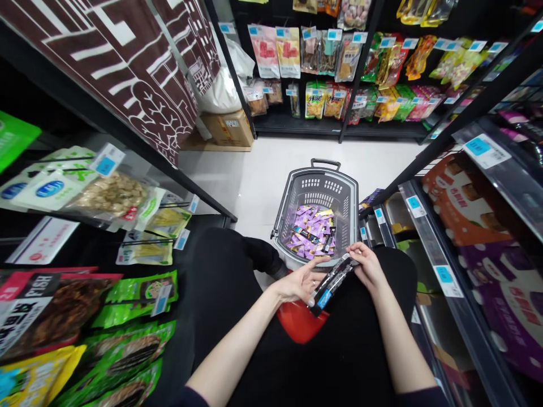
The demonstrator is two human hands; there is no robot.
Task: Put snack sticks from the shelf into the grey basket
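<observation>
The held black packet (334, 282) bears tiny unreadable print, and the left edge crops a green bag (16, 140)

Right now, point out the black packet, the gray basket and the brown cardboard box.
Black packet (334, 282): head view, middle of its wrapper.
Gray basket (324, 190): head view, far inner wall.
Brown cardboard box (233, 134): head view, front face.

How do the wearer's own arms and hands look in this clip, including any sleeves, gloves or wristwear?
Both the left hand and right hand are ungloved. The forearms are bare, with dark, navy-looking sleeves at the bottom edge of the picture. Neither wrist shows a watch or bracelet; rings are too small to confirm.
</observation>
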